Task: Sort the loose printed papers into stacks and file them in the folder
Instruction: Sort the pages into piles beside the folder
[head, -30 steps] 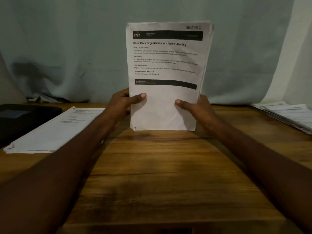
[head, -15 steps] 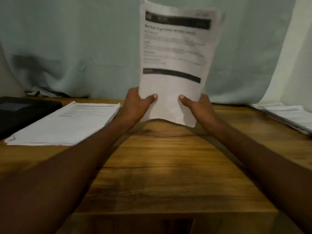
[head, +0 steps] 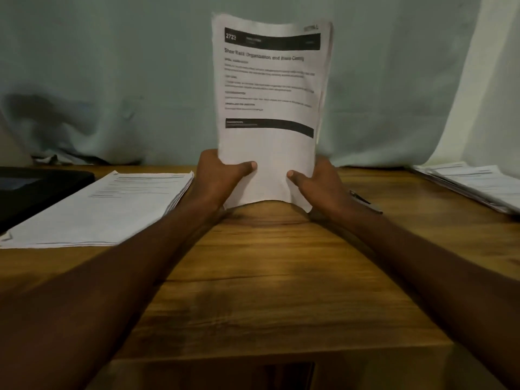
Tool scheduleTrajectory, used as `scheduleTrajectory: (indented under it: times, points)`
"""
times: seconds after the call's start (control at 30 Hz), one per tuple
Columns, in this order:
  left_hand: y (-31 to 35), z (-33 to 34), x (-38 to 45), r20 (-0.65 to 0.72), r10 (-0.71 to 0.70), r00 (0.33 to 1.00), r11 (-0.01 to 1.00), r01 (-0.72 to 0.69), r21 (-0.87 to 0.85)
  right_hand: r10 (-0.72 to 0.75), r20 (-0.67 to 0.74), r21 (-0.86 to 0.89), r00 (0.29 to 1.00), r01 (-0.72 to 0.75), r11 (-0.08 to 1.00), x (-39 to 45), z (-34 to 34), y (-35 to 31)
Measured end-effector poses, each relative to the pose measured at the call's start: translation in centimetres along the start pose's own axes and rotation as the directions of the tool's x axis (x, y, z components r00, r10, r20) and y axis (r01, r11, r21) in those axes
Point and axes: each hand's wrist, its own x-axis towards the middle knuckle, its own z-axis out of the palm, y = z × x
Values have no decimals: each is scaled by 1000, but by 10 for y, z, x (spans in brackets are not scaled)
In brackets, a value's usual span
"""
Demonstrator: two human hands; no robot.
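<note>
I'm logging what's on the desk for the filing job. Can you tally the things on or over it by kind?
Paper stacks: 3 (held upright stack, flat stack on the left, stack at the right edge)
Black folder: 1
Pen: 1
Hands: 2 (left hand, right hand)
Total: 7

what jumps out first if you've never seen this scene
A sheaf of printed papers held upright at centre, gripped low by the left hand and right hand above the wooden table. Flat paper stacks lie at left and far right.
</note>
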Motion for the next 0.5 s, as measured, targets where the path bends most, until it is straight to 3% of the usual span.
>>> scheduleTrajectory:
  times: [0.27,0.37,0.5]
  points:
    - [9,1,-4,-31,86,996,993,-88,-77,-107,-74,27,992,109,994,-6,-5,-12]
    - [8,-5,-3,-29,121,992,992,-122,-19,-83,-54,47,995,85,995,-6,-4,-10]
    - [6,-4,0,18,34,999,998,-33,-53,8,-39,87,999,-4,996,-5,-4,-7]
